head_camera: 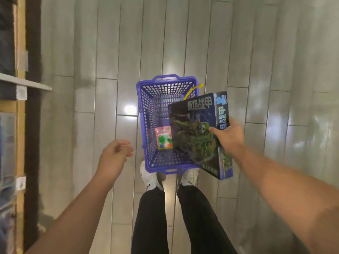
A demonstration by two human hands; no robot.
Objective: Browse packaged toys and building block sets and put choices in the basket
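Note:
A purple plastic basket [146, 114] stands on the floor just in front of my feet. Inside it lies a small pink toy packet [163, 137] with green and coloured pieces. My right hand [228, 136] grips the right edge of a large dark blue building block box [197, 129] printed with a green tank. The box hangs tilted over the basket's right side. My left hand [116, 154] hovers left of the basket, fingers loosely curled, holding nothing.
Wooden shelving [20, 107] with blurred packaged goods lines the left edge. Pale plank flooring [256, 61] stretches ahead and to the right. My white shoes [149, 177] and black trousers sit directly below the basket.

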